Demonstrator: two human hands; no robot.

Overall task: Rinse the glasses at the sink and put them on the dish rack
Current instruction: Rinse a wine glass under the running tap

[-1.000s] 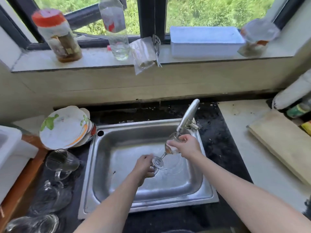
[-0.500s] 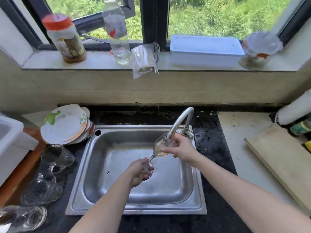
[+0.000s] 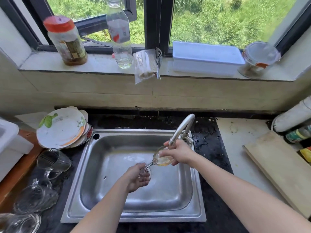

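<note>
A clear stemmed wine glass (image 3: 159,159) lies tilted over the steel sink (image 3: 107,165), its bowl just under the curved tap spout (image 3: 180,127). My right hand (image 3: 180,153) grips the bowl, fingers curled over its rim side. My left hand (image 3: 137,178) holds the glass's foot and stem lower left. Yellowish liquid shows in the bowl. Other clear glasses lie on the dark counter to the left: a mug (image 3: 53,161) and a few more (image 3: 35,197) below it.
A stack of plates (image 3: 62,127) leans at the sink's back-left corner. A wooden cutting board (image 3: 279,169) lies on the right counter. The window sill holds a jar (image 3: 66,41), a bottle (image 3: 120,36) and a white box (image 3: 206,58). A white tub (image 3: 10,145) stands far left.
Both hands have stayed on the wine glass under the tap; the bowl has turned slightly in my right hand. The camera has tilted up, showing more window.
</note>
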